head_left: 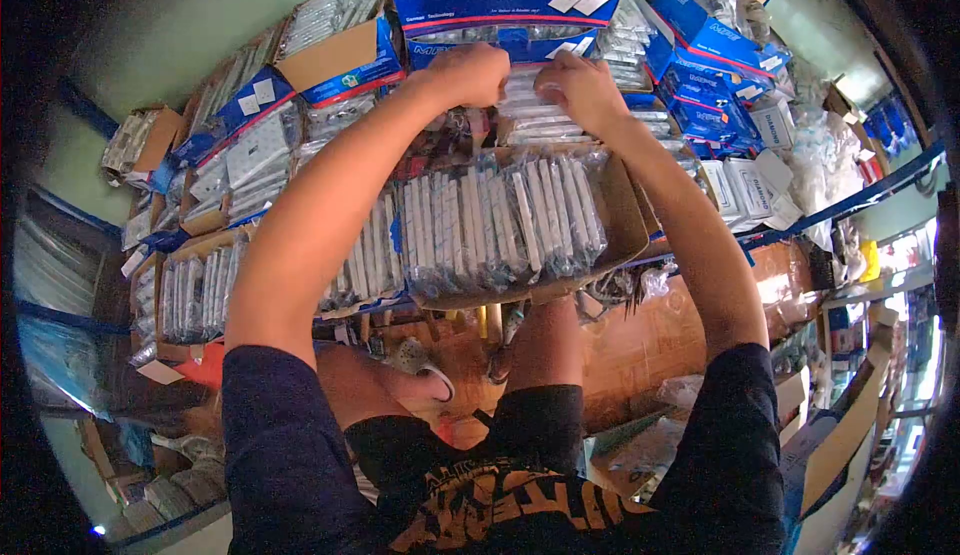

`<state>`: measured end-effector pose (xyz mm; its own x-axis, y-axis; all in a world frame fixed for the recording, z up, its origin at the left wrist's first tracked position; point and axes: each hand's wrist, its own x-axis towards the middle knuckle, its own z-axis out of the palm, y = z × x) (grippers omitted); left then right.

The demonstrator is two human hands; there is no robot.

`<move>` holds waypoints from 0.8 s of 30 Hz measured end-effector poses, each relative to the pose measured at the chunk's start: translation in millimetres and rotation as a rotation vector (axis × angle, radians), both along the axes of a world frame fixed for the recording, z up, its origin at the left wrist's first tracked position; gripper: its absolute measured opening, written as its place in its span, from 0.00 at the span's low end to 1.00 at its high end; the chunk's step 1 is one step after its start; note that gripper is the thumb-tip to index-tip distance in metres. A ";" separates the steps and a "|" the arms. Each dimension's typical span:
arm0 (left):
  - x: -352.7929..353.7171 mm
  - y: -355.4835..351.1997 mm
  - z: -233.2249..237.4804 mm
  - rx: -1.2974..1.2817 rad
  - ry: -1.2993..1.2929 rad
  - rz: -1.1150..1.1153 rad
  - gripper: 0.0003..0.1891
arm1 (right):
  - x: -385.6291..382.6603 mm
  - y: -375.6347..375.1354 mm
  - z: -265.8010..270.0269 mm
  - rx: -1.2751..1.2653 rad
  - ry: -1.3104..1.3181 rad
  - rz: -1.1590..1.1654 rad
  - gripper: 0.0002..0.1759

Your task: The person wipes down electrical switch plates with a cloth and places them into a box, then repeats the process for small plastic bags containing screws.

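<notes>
My left hand (472, 75) and my right hand (585, 90) are raised in front of the stacked boxes, their fingers curled. Between them is a pale piece in clear plastic wrap (522, 93), pinched at its two sides; its exact kind is hard to make out. Just behind my hands stands a blue MPE carton (500, 3). Nearer to me, below my hands, an open cardboard box (628, 217) holds a row of upright, flat white pieces in clear wrap (490, 220). My fingertips are partly hidden.
More blue cartons (705, 30) are stacked at the right, beside white DIAMOND boxes (745, 190). At the left, an open box (335, 53) and other packed boxes line the shelf. Loose clear plastic bags (825, 155) hang at the right. Below lies a brown floor (640, 350).
</notes>
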<state>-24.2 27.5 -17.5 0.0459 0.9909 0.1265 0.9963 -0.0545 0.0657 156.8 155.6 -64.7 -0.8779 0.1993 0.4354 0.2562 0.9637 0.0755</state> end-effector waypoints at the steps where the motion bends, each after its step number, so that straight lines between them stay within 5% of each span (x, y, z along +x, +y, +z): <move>1: 0.8 -8.0 4.5 -0.003 0.002 0.001 0.09 | -2.5 1.6 1.4 0.113 -0.016 -0.015 0.10; 7: 30.7 -99.3 50.6 0.131 -0.141 0.097 0.12 | -21.6 -1.5 11.4 0.352 -0.253 0.026 0.06; 10: 50.8 -162.6 69.2 0.140 -0.268 0.141 0.13 | -24.7 12.3 -7.7 0.376 -0.111 0.108 0.06; 14: 69.8 -244.2 70.5 0.223 -0.581 0.256 0.10 | -18.4 8.3 4.3 0.281 -0.089 0.128 0.06; 24: 118.8 -401.1 31.8 0.298 -0.839 0.618 0.07 | -13.4 0.7 6.7 0.406 -0.090 0.157 0.10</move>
